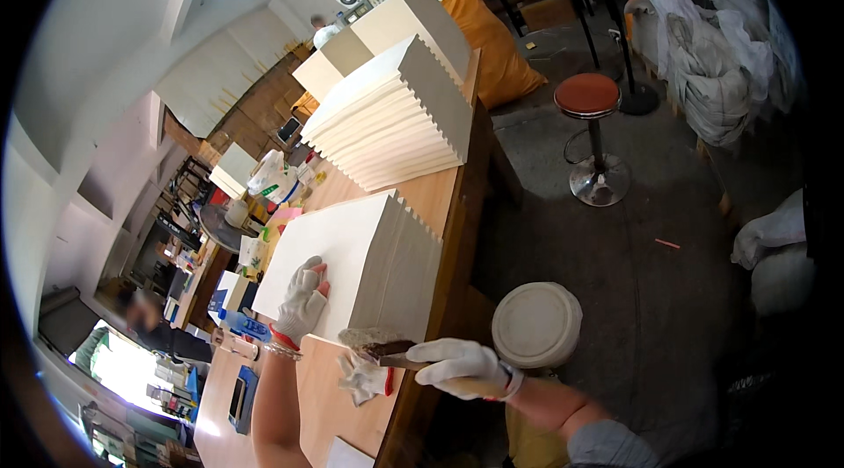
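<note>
Right now the left hand lies flat, fingers spread and grasping nothing, pressing down on the top sheet of the nearest paper stack, which sits at the edge of the wooden table. The right hand is clenched around the handle of a brush, whose bristle end touches the stack's lower side face, where the sheet edges form a stepped, toothed wall. A crumpled rag lies on the table just beside the brush head, and a round white lidded tub stands near the right wrist, off the table's edge.

Likely trouble: if the flat hand eases its pressure, the brush stroke could push sheets sideways and spoil the stepped alignment. Too much load on the bristles might run down onto the table or seep between sheets, bonding more than the edge. The stack stands close to the table's rim, so a hard stroke toward the floor could nudge it over. The right forearm also passes close above the tub and could knock it. Further stacks behind stand well apart and seem safe
</note>
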A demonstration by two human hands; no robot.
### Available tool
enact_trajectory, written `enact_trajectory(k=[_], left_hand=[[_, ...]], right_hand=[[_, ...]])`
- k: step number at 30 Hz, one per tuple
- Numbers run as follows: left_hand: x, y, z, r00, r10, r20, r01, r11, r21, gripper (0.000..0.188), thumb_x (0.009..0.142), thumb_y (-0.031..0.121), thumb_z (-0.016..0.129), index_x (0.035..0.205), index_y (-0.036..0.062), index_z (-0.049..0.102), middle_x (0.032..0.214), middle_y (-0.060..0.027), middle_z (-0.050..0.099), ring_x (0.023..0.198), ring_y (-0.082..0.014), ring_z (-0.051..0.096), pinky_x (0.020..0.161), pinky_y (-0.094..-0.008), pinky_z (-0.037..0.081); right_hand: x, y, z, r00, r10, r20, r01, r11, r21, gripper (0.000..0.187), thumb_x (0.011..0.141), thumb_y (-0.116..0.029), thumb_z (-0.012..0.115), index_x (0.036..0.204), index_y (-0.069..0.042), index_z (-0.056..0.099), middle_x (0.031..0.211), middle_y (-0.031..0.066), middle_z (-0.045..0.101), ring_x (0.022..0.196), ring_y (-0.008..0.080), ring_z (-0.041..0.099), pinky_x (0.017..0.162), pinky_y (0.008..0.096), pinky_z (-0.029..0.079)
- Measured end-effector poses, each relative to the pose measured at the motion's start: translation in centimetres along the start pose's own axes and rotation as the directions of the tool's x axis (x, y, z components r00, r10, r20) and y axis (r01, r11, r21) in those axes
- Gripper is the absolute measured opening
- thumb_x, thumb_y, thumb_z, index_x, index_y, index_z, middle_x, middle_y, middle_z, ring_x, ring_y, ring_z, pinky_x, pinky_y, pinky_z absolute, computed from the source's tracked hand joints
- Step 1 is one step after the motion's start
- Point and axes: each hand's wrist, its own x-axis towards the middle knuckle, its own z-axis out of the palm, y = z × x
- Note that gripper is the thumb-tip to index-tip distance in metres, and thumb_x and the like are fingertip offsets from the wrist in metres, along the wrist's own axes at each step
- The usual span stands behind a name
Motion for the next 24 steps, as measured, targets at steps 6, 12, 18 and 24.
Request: enact_trajectory(k=[6, 12, 18, 24], left_hand=[[0.7, 1.8, -0.3, 0.997, 0.057, 0.059, -0.063, 0.994, 0.091, 0.042, 0.094, 0.016, 0.05, 0.132, -0.0005, 0.053, 0.139, -0.0225, 0.046, 0.13, -0.0383, 0.041, 0.11, -0.0409, 0.032], [-0.1, 0.3, -0.3, 0.998, -0.003, 0.064, -0.001, 0.999, 0.054, 0.043, 0.095, 0.018, 0.048, 0.134, -0.0002, 0.052, 0.142, -0.0212, 0.045, 0.133, -0.0366, 0.039, 0.112, -0.0403, 0.029], [1.4, 2.1, -0.3, 0.996, -0.021, 0.091, 0.019, 0.999, 0.027, 0.042, 0.096, 0.018, 0.049, 0.133, -0.0006, 0.053, 0.143, -0.0208, 0.044, 0.135, -0.0356, 0.038, 0.113, -0.0395, 0.028], [-0.3, 0.2, 0.0, 0.998, -0.038, 0.049, 0.039, 0.999, -0.018, 0.042, 0.097, 0.019, 0.048, 0.134, -0.0018, 0.052, 0.143, -0.0208, 0.044, 0.135, -0.0354, 0.038, 0.112, -0.0399, 0.029]], right_hand=[[3.2, 7.5, -2.6, 0.96, -0.128, -0.248, 0.011, 0.904, -0.426, 0.012, 0.087, -0.007, 0.064, 0.099, -0.007, 0.066, 0.097, 0.0104, 0.07, 0.092, 0.0274, 0.067, 0.079, 0.0359, 0.055], [-1.5, 1.0, -1.3, 0.999, 0.029, 0.015, -0.029, 0.998, 0.056, 0.013, 0.085, -0.005, 0.066, 0.098, -0.007, 0.068, 0.109, 0.0155, 0.067, 0.099, 0.0287, 0.066, 0.086, 0.0375, 0.052], [-4.8, 10.5, -2.5, 0.828, 0.31, -0.467, -0.409, 0.904, -0.125, 0.007, 0.08, -0.003, 0.068, 0.081, -0.009, 0.069, 0.107, 0.0115, 0.069, 0.091, 0.0246, 0.066, 0.079, 0.0365, 0.055], [-11.4, 3.1, 0.4, 0.905, 0.391, -0.167, -0.364, 0.916, 0.17, 0.012, 0.082, -0.002, 0.07, 0.092, -0.009, 0.071, 0.105, 0.0151, 0.069, 0.096, 0.0282, 0.068, 0.085, 0.0369, 0.054]])
